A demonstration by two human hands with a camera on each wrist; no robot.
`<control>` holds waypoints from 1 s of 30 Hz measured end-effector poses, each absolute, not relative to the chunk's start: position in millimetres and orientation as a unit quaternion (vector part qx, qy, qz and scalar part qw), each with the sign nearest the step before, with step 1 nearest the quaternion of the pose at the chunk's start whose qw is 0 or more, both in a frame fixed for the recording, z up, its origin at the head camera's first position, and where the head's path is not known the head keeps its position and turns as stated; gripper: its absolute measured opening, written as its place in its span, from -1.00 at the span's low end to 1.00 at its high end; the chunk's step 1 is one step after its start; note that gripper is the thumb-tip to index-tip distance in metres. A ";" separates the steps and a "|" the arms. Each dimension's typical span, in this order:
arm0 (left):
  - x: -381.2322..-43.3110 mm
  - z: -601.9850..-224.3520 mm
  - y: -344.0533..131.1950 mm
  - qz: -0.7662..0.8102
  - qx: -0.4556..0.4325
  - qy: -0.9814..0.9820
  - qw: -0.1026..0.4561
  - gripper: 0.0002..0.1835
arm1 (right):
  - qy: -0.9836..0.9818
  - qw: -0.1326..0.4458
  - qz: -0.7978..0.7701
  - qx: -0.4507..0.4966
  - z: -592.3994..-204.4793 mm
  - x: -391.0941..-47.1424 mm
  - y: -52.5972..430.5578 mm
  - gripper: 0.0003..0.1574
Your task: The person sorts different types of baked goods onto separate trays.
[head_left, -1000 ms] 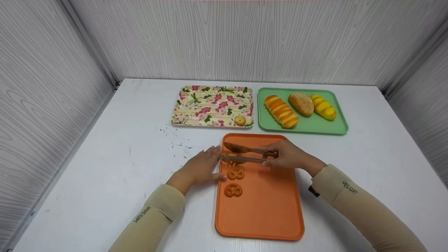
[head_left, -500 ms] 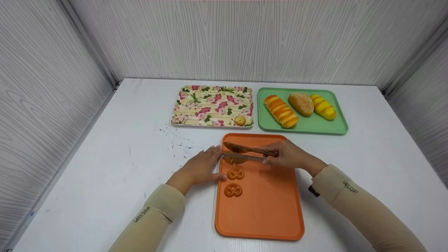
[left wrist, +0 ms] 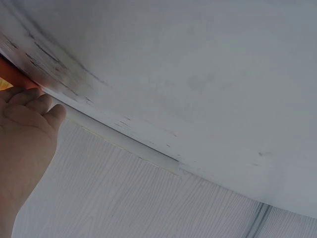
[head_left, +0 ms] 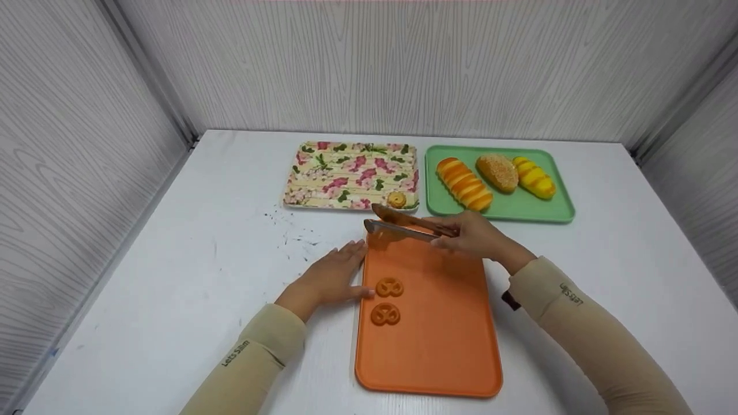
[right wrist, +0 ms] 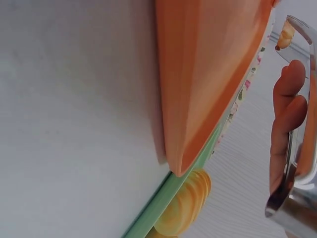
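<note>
My right hand (head_left: pixel 475 235) grips metal tongs (head_left: pixel 406 231), raised over the far end of an orange tray (head_left: pixel 432 346). Between the tong tips, the right wrist view shows a small golden cookie (right wrist: pixel 286 35); in the head view the tongs mostly hide it. Two brown pretzels, a far one (head_left: pixel 390 287) and a near one (head_left: pixel 385 314), lie along the tray's left side. Flat at that tray's left edge rests my left hand (head_left: pixel 328 279), fingers extended and thumb reaching over the rim beside the far pretzel.
Behind the orange tray lies a floral tray (head_left: pixel 334 173) with one round cookie (head_left: pixel 396 199) in its near right corner. To its right, a green tray (head_left: pixel 507 210) carries a striped loaf (head_left: pixel 464 184), a seeded bun (head_left: pixel 497 172) and a yellow bread (head_left: pixel 534 177). Walls surround the white table.
The right hand has lifted the tongs and moved them away toward the floral tray, taking the cookie off the orange tray. The left hand has stayed at the tray's edge.
</note>
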State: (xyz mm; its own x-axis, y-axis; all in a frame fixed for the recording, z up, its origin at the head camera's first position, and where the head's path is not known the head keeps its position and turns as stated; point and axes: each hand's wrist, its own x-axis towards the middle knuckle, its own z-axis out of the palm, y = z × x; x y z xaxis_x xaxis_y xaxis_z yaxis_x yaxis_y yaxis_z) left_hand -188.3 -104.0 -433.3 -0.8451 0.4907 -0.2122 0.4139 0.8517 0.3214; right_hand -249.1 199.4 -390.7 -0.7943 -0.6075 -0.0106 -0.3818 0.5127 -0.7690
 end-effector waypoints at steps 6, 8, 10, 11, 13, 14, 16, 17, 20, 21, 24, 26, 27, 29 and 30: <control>-186.8 -435.5 -105.5 0.133 0.246 0.950 0.139 0.04 | 0.860 0.134 -0.423 -0.254 -387.9 -261.4 191.5 -0.38; -186.9 -436.0 -105.8 0.131 0.247 0.950 0.137 0.04 | 0.865 0.124 -0.420 -0.244 -387.7 -266.1 188.0 -0.40; -187.1 -436.0 -105.9 0.129 0.248 0.951 0.137 0.03 | 0.873 0.116 -0.413 -0.233 -386.9 -270.6 184.3 -0.40; -187.1 -435.8 -105.9 0.128 0.247 0.951 0.137 0.03 | 0.877 0.112 -0.409 -0.228 -386.7 -272.7 182.5 -0.40; -187.0 -435.1 -105.8 0.128 0.245 0.951 0.138 0.03 | 0.881 0.110 -0.405 -0.217 -385.9 -276.7 178.9 -0.41; -187.0 -434.6 -105.8 0.127 0.244 0.951 0.139 0.02 | 0.883 0.108 -0.403 -0.214 -385.6 -278.3 177.0 -0.41; -186.8 -434.1 -105.6 0.127 0.243 0.952 0.139 0.02 | 0.885 0.106 -0.403 -0.208 -385.2 -281.4 173.0 -0.42; -186.8 -433.9 -105.5 0.126 0.242 0.952 0.139 0.02 | 0.886 0.104 -0.403 -0.205 -385.3 -282.7 171.2 -0.42; -187.0 -433.9 -105.3 0.124 0.241 0.952 0.141 0.02 | 0.888 0.101 -0.403 -0.195 -386.3 -286.7 166.0 -0.42; -187.1 -433.9 -105.2 0.124 0.241 0.952 0.141 0.02 | 0.889 0.101 -0.403 -0.191 -386.9 -288.2 164.5 -0.42; -187.1 -433.8 -105.2 0.126 0.239 0.952 0.144 0.02 | 0.892 0.102 -0.401 -0.181 -390.4 -292.4 161.3 -0.41; -186.9 -433.6 -105.3 0.130 0.239 0.951 0.145 0.03 | 0.895 0.104 -0.397 -0.174 -393.1 -295.0 159.2 -0.40; -186.8 -433.6 -105.3 0.130 0.240 0.951 0.145 0.02 | 0.898 0.102 -0.392 -0.170 -394.7 -296.2 158.4 -0.39; -186.8 -433.7 -105.4 0.130 0.241 0.951 0.145 0.02 | 0.904 0.097 -0.382 -0.165 -398.1 -298.5 156.9 -0.38; -186.8 -433.2 -105.5 0.132 0.243 0.950 0.144 0.02 | 0.908 0.093 -0.373 -0.166 -399.2 -299.9 156.0 -0.37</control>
